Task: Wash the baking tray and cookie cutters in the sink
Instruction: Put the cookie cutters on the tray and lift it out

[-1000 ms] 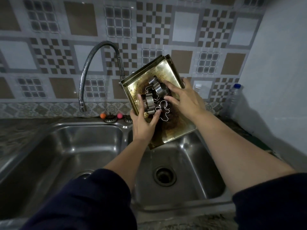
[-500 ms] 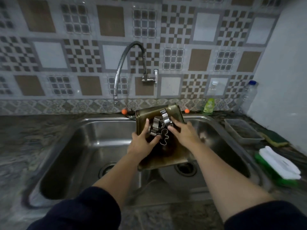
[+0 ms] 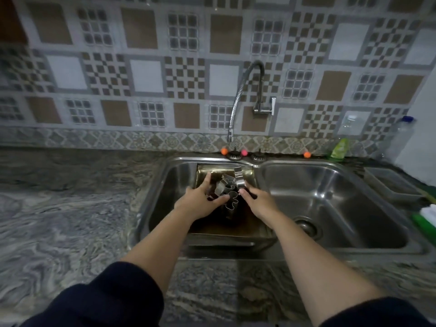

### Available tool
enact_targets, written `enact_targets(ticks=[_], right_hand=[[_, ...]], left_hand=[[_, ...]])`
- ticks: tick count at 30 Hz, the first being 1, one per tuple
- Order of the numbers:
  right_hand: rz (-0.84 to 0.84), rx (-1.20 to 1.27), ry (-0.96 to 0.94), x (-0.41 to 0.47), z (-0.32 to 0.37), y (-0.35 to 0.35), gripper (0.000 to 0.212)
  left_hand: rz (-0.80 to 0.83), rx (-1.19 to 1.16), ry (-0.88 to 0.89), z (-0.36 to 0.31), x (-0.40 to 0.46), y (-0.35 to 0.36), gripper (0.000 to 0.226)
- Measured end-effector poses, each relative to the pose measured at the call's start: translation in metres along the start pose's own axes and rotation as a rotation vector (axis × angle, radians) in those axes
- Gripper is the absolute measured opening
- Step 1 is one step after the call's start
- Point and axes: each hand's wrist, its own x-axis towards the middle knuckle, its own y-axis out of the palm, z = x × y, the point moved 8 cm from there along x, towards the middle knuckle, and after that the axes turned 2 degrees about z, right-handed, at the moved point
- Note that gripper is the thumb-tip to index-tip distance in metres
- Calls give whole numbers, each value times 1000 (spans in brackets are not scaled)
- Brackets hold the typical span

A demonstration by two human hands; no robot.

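Note:
The stained baking tray (image 3: 245,224) lies low in the left basin of the steel sink (image 3: 165,175), its right side by the divider between the basins. Several metal cookie cutters (image 3: 227,187) are heaped on the tray's far half; one is shaped like a gingerbread man. My left hand (image 3: 200,201) holds the heap, fingers spread over it and thumb against the gingerbread cutter. My right hand (image 3: 257,202) grips the tray's right side, thumb tip touching a round cutter. The tray's middle is hidden under my hands.
A flexible faucet (image 3: 236,109) hangs above the sink's back rim. The right basin (image 3: 342,197) holds only its drain. On the right counter are a green bottle (image 3: 339,149), a clear bottle (image 3: 401,138), a plastic container (image 3: 396,185) and a green-and-white sponge (image 3: 427,215). Marbled counter (image 3: 70,208) lies left.
The tray, held tilted up near the faucet a second ago, has come down into the left basin with the cutters still on it. Both hands stayed on it.

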Motion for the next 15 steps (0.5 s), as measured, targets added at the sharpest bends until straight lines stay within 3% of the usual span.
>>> enact_targets(ticks=[6, 12, 15], right_hand=[[63, 77, -20, -3, 30, 16, 65], [115, 135, -17, 4, 49, 33, 87], [137, 171, -35, 5, 62, 48, 79]], left_hand=[[-85, -294, -38, 27, -26, -34, 121], [-201, -646, -153, 70, -40, -50, 94], [-214, -891, -169, 84, -53, -52, 73]])
